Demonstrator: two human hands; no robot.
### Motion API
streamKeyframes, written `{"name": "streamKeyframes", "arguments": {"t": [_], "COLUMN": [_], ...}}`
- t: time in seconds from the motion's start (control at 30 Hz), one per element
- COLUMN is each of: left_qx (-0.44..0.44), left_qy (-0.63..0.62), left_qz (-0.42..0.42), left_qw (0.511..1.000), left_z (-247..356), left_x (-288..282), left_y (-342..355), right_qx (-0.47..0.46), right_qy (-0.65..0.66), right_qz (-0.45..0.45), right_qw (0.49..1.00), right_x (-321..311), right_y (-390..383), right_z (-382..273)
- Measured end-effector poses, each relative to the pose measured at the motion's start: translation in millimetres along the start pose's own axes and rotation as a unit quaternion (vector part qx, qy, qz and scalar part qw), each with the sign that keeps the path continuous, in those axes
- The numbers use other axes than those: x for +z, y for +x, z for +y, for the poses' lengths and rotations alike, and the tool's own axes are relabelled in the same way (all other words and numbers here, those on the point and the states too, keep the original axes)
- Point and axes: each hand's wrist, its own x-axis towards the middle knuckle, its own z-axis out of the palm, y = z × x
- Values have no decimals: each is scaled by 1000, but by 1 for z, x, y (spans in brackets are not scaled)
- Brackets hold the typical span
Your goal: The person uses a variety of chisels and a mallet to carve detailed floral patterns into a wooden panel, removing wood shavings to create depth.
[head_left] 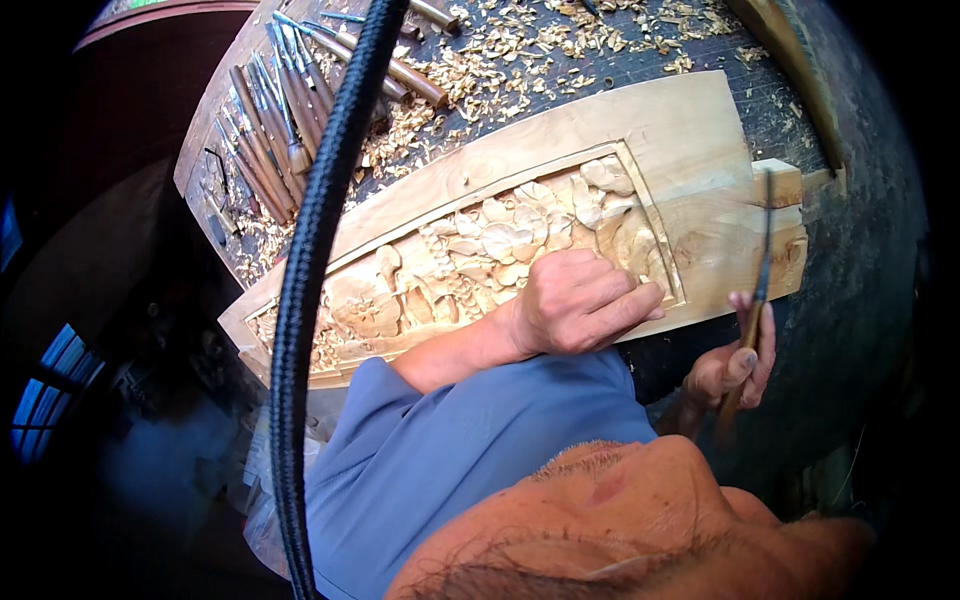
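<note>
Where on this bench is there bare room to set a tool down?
Bare: the dark bench top right of the carved panel, and the strip above its right end. Crowded: the chisels at upper left, with shavings beside them. The left hand covers the panel's middle; the right hand holds a mallet.

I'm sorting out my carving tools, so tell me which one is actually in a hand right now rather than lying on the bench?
The wooden-handled chisel in the right hand, at the carved panel's right end. The other chisels lie in a row at the bench's far left.
</note>
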Motion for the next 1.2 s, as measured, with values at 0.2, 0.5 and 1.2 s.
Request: {"name": "streamKeyframes", "arguments": {"t": [0.2,0.5,1.2], "left_qx": [-139,105,139], "left_qy": [216,-77,61], "left_qz": [-19,-136,57], "left_qw": [966,982,987], "left_z": [0,40,14], "left_x": [6,17,-19], "left_y": [22,-5,-92], "right_qx": [3,1,-59], "right_qy": [-90,34,186], "right_qz": [-7,-58,-412], "right_qw": [996,998,890], "right_x": [17,6,233], "right_y": [7,9,90], "right_z": [17,-11,-88]}}
